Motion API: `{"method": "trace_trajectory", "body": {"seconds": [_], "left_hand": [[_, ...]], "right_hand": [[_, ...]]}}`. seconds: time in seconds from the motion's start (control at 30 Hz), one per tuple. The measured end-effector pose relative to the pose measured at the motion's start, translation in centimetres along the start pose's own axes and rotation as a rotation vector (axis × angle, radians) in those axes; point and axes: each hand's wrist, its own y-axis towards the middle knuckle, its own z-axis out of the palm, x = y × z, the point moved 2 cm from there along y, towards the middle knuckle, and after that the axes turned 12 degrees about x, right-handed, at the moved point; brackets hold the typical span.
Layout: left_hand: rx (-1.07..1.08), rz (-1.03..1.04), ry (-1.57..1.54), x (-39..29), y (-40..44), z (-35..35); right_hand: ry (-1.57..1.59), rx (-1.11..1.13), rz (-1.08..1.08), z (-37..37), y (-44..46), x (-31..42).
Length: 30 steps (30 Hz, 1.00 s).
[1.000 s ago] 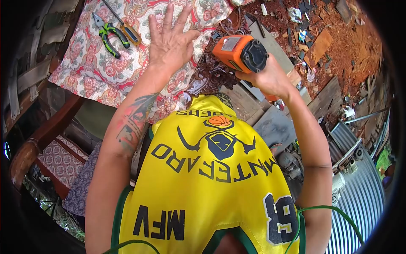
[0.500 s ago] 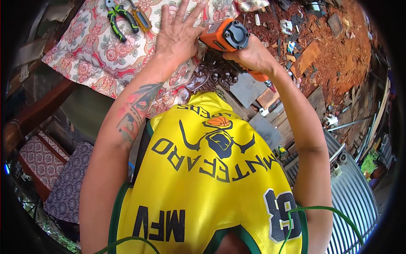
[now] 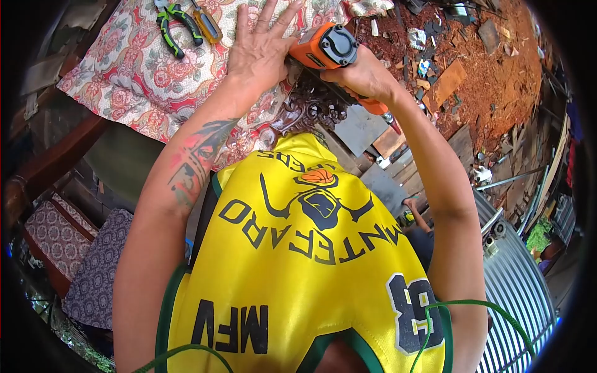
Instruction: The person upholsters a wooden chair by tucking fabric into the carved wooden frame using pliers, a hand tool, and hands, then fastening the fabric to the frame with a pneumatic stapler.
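Observation:
My left hand [image 3: 258,53] lies flat on the floral fabric [image 3: 158,81], its fingers spread and pointing away from me. My right hand [image 3: 364,74] is wrapped around the handle of an orange and black pneumatic staple gun [image 3: 323,46]. The gun's head is close beside my left thumb, over the fabric's right edge. Its nose is hidden, so I cannot tell whether it touches the fabric. Below the gun shows dark carved wood [image 3: 311,112] along the edge of the padded piece. Pliers with black and green handles [image 3: 177,31] and a yellow-handled screwdriver [image 3: 208,25] rest on the fabric to the left.
Wood scraps and debris [image 3: 451,81] litter the reddish ground at right. Corrugated metal sheeting [image 3: 513,280] stands at lower right. Patterned cushions [image 3: 96,267] are at lower left. Another person's leg [image 3: 420,217] shows beside my right arm.
The staple gun and my right hand have shifted slightly to the left. Another person's leg has come into view beside my right arm. My left hand stays spread on the fabric.

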Motion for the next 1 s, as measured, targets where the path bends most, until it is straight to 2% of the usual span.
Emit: {"method": "trace_trajectory", "body": {"seconds": [0.07, 0.13, 0.2, 0.23, 0.37, 0.43, 0.47, 0.53, 0.67, 0.73, 0.83, 1.0], "left_hand": [[-0.101, 0.003, -0.005, 0.1, 0.1, 0.7], [-0.112, 0.003, 0.008, 0.0, 0.2, 1.1], [-0.112, 0.020, -0.059, 0.0, 0.1, 0.8], [-0.324, 0.091, -0.105, -0.1, -0.5, 1.0], [-0.246, 0.042, -0.027, -0.1, 0.1, 1.0], [-0.259, 0.061, -0.066, -0.1, 0.2, 1.3], [-0.256, 0.059, -0.063, 0.0, 0.2, 1.2], [-0.116, 0.014, 0.014, -0.1, 0.4, 1.0], [-0.238, 0.068, -0.107, -0.1, 0.3, 1.1], [-0.068, -0.004, -0.002, -0.2, 0.5, 0.5], [-0.010, -0.016, 0.009, -0.3, 0.5, 0.2], [-0.106, 0.014, -0.033, -0.3, 0.4, 0.9]], "right_hand": [[-0.011, 0.022, 0.015, -0.1, -0.1, 0.4], [-0.022, 0.039, 0.030, 0.2, 0.5, -0.4], [-0.142, -0.101, -0.271, 0.8, 1.1, -0.5], [-0.162, -0.075, -0.205, 0.8, 1.1, -1.1], [-0.200, -0.079, -0.190, 0.6, 1.5, -1.4], [-0.216, 0.041, -0.063, 0.7, 1.6, -1.8], [-0.213, 0.042, -0.067, 0.7, 1.6, -1.7], [-0.220, 0.032, -0.118, 0.8, 1.3, -1.5], [-0.172, 0.035, -0.133, 0.9, 1.0, -0.9], [-0.229, 0.047, -0.105, 0.7, 1.0, -0.8], [-0.212, -0.029, -0.172, 0.7, 1.0, -1.1], [-0.200, -0.040, -0.168, 1.0, 0.7, -0.9]]}}
